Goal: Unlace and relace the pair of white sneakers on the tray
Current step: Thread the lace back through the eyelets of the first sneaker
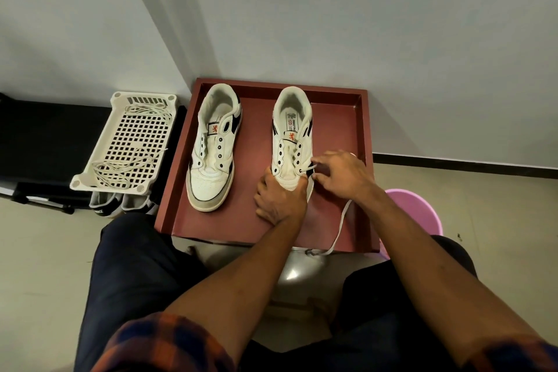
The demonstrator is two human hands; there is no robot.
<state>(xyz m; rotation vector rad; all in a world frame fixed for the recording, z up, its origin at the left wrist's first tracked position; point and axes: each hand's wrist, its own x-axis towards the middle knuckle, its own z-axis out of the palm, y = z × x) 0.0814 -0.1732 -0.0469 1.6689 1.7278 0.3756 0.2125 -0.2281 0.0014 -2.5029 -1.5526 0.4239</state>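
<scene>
A bare strip of tray (pixel 256 118) lies between left sneaker (pixel 213 148) and right sneaker (pixel 291 130); raised walls hem it; a basket (pixel 133 142) flanks the left.

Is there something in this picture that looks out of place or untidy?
One thing: the white lace of the right-hand sneaker trails across the tray and hangs over its near rim, where it might snag. The other sneaker has bare eyelets, which fits the task.
</scene>
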